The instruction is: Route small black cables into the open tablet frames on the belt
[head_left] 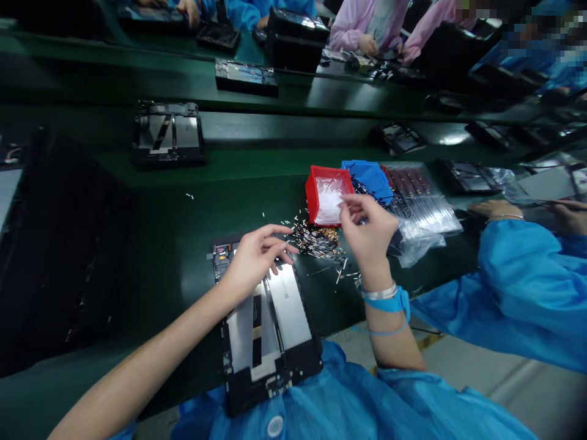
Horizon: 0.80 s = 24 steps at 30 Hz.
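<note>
My left hand (257, 256) rests on the top end of an open tablet chassis (270, 330) lying on the dark green bench, its fingers curled toward a pile of small cable parts (316, 239). Whether anything is pinched in those fingers I cannot tell. My right hand (367, 229), with a blue wrist strap, hovers beside the red bin (328, 195) of white pieces, thumb and fingers pinched near the bin's edge on something too small to name.
A blue bin (369, 178) and clear plastic trays (419, 195) lie right of the red bin. A co-worker's blue sleeve (527, 287) reaches in from the right. Another chassis (167, 133) sits on the belt behind. People work at the far bench.
</note>
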Motion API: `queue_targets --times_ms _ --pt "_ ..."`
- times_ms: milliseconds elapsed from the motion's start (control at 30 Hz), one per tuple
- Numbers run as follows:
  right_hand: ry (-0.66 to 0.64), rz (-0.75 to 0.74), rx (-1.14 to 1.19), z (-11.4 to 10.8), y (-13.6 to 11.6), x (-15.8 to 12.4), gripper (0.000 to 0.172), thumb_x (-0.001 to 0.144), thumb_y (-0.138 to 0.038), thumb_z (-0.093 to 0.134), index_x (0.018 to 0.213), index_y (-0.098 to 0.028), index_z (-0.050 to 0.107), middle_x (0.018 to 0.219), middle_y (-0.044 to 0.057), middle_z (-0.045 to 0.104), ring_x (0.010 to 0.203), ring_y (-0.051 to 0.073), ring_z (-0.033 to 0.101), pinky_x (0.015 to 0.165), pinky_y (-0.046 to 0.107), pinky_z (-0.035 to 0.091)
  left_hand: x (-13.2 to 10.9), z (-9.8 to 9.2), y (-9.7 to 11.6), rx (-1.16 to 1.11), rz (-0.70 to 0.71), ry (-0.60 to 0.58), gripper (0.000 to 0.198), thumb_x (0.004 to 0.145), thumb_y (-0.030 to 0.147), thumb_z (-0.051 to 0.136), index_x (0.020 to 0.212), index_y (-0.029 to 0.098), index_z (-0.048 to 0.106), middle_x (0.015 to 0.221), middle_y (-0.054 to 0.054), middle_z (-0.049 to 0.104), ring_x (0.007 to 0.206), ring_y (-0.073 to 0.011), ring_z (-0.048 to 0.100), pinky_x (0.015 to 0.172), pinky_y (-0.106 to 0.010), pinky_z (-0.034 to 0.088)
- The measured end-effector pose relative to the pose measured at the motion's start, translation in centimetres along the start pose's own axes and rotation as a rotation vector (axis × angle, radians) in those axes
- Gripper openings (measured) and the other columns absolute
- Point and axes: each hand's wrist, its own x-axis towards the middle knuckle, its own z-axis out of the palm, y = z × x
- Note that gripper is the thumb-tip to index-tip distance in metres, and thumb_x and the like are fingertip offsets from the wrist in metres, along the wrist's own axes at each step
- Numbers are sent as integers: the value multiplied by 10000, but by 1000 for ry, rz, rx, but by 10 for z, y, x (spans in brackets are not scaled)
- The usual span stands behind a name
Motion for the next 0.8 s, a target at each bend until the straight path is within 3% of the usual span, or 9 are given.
queue_targets --times_ms 67,133,233,300,467,633,733,800 --pt "-129 57 -156 6 15 7 160 795 -112 558 824 -157 709 801 68 716 691 192 647 615 318 503 2 -2 0 -33 1 26 308 801 209 551 1089 104 518 826 -106 703 672 -176 679 425 -176 470" --pt "-177 18 -164 8 13 5 128 805 -161 601 841 -155 723 891 92 728 799 232 665 690 363 519 3 -3 -1 -48 6 21 321 807 219 550 1105 114 493 831 -108 701 689 -184 685 431 -177 478" --pt "-131 -135 86 4 -18 -10 163 890 -179 553 872 -171 714 869 58 729 814 173 650 759 324 519 2 -2 -2 -60 27 -1 341 811 240 565 1121 120 490 840 -97 693 697 -174 676 448 -176 490" --pt "-170 -217 184 1 -42 -22 144 891 -183 569 853 -180 708 807 42 714 762 153 618 699 287 513 1 -1 -3 -51 64 -7 359 806 242 581 1135 122 502 788 -61 673 686 -158 659 462 -171 494" --pt "-232 -210 256 1 -65 -34 126 881 -171 582 817 -173 690 787 45 699 746 151 592 666 275 507 -3 -2 -3 122 195 -31 350 854 187 511 1202 155 539 837 -29 670 647 -97 611 543 -156 492" --pt "-222 -264 221 2 -61 -32 116 845 -106 573 789 -154 663 771 49 698 727 154 592 659 279 503 -4 -2 -4 321 316 -48 388 871 113 434 1234 181 553 829 -19 680 712 -95 629 616 -164 474" --pt "-126 -254 145 4 -38 -18 125 833 -89 560 825 -155 665 751 33 697 681 143 597 648 272 499 -3 -3 -3 243 229 -24 421 865 145 453 1283 162 494 799 -31 675 715 -118 639 548 -166 468" --pt "-31 -166 -4 7 -13 -4 158 832 -88 538 850 -153 681 751 38 693 649 151 589 625 291 494 -2 -5 1 151 169 6 451 857 187 478 1305 144 449 787 -43 670 672 -132 631 483 -171 454"
